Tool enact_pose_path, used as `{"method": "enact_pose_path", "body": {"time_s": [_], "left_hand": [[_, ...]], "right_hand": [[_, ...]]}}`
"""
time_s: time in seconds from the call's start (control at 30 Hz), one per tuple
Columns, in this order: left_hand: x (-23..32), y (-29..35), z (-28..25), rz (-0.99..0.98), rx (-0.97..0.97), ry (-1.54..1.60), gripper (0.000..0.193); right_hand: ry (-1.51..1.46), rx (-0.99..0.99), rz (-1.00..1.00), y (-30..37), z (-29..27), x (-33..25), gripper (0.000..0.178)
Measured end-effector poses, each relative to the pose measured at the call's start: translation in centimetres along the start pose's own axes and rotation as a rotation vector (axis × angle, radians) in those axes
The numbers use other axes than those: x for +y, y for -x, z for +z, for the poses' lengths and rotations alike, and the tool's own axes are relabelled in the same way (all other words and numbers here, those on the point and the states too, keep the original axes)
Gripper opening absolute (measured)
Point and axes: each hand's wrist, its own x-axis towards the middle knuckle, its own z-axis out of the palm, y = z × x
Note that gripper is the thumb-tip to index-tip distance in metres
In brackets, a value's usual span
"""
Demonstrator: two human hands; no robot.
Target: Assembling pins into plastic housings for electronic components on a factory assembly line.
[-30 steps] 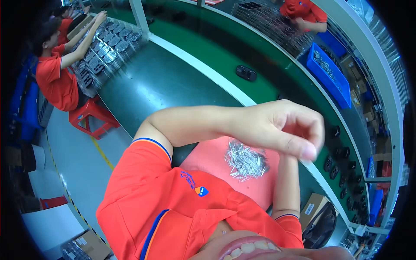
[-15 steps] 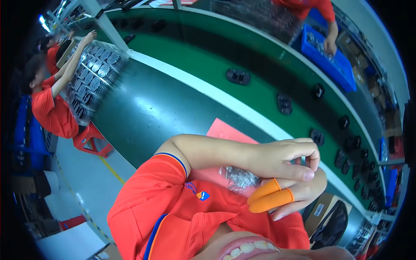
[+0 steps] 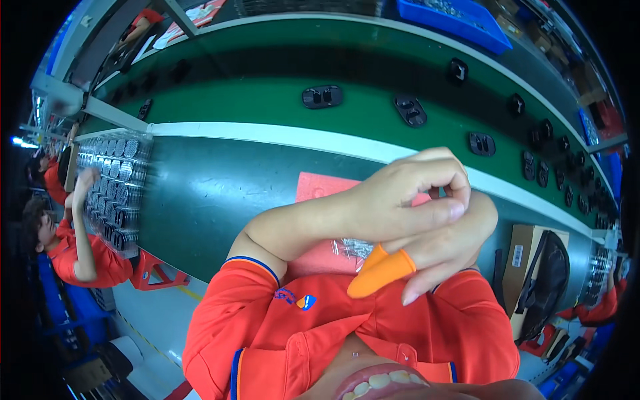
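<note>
My left hand (image 3: 427, 193) lies across the back of my right hand and wrist, its fingers curled and thumb tip against the forefinger. Whether anything sits in that pinch is hidden. My right hand (image 3: 443, 250) is below it, fingers stretched out to the left and apart from the thumb, seemingly holding nothing. Orange finger cots (image 3: 383, 273) cover two of its fingers. Under my forearms a pink mat (image 3: 320, 187) lies on the green bench (image 3: 207, 187). A pile of small silvery pins (image 3: 353, 249) rests on it, partly covered by my hand.
A white rail (image 3: 267, 133) divides the bench from a green conveyor (image 3: 253, 80) carrying several black parts (image 3: 322, 97). Stacked clear trays (image 3: 113, 187) stand at left beside a person in red (image 3: 87, 253). A blue bin (image 3: 460, 23) is beyond; a carton (image 3: 523, 260) and black bag (image 3: 547, 287) at right.
The view has turned, so the bench and conveyor appear shifted and more level. My hands stay crossed, left over right. The person's hand at the blue bin has gone out of view.
</note>
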Motion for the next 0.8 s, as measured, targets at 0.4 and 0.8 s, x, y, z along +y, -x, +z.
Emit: {"method": "enact_pose_path", "body": {"time_s": [0.4,0.8], "left_hand": [[0.5,-0.4,-2.6,-0.016,0.153,-0.23,0.017],[-1.2,-1.5,0.6,0.084,-0.45,0.192,0.062]], "right_hand": [[0.229,0.093,0.724,1.3,-3.4,-2.9,0.045],[-0.12,0.426,0.192,1.0,2.3,-1.6,0.047]]}}
